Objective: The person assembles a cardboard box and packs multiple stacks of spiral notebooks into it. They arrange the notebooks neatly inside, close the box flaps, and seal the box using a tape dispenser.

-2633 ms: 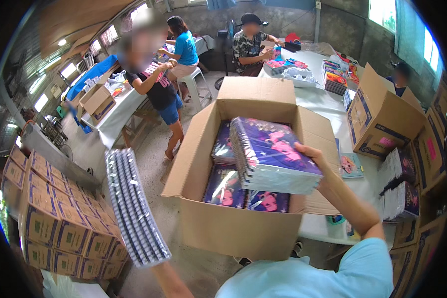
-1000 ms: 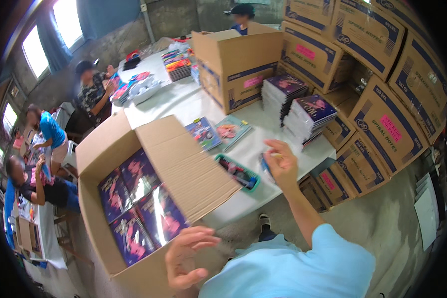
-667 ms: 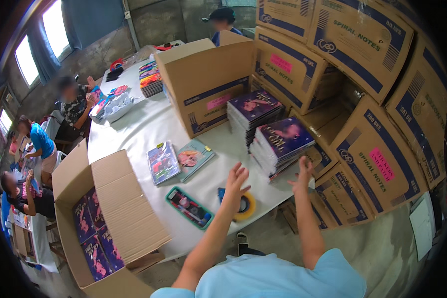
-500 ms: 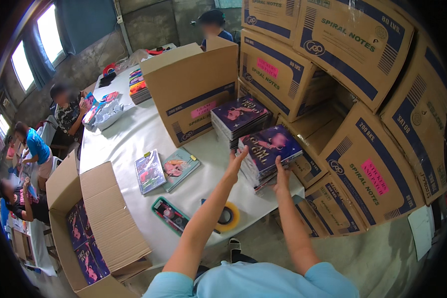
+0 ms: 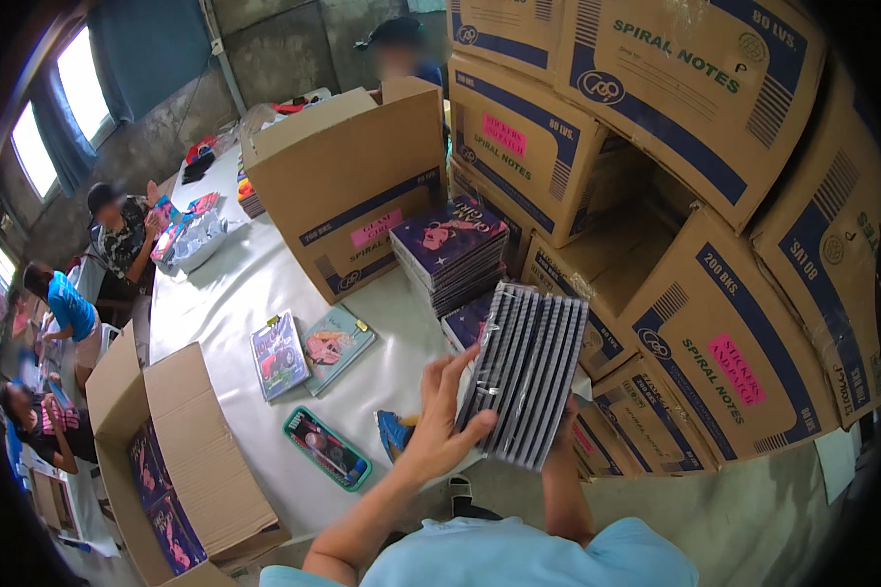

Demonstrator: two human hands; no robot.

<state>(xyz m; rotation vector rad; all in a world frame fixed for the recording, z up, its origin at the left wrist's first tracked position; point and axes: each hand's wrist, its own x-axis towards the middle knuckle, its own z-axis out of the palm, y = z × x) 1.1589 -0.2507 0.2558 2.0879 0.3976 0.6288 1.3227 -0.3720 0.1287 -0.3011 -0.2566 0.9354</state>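
Two hands of ours, the left hand (image 5: 448, 416) and the right hand (image 5: 561, 445), grip a glossy stack of spiral-bound notebooks (image 5: 529, 377) between them, tilted so that its striped grey-and-black bound edges face up toward us. Our left hand presses the near left side, with the thumb across the striped face; our right hand holds the lower right side — its fingers are mostly hidden behind the stack.

Just beyond our hands, a purple-covered notebook (image 5: 465, 323) shows partly behind the stack we hold, and past it stands a taller pile of purple notebooks (image 5: 450, 245). Near our left hand, on the white-covered worktop (image 5: 215, 303), are a blue tape dispenser (image 5: 392, 432), partly covered by that hand, and a teal oblong case (image 5: 328, 448) with small items inside. Farther out lie a pale illustrated notebook (image 5: 279, 355) and a teal illustrated notebook (image 5: 338, 342), side by side.

Well left of our hands is an open brown cardboard box (image 5: 206, 440) containing purple-covered notebooks (image 5: 169, 528). Beyond our hands stands a large brown carton with a blue band (image 5: 352, 176) — and to the right rise stacked brown cartons (image 5: 695, 382).
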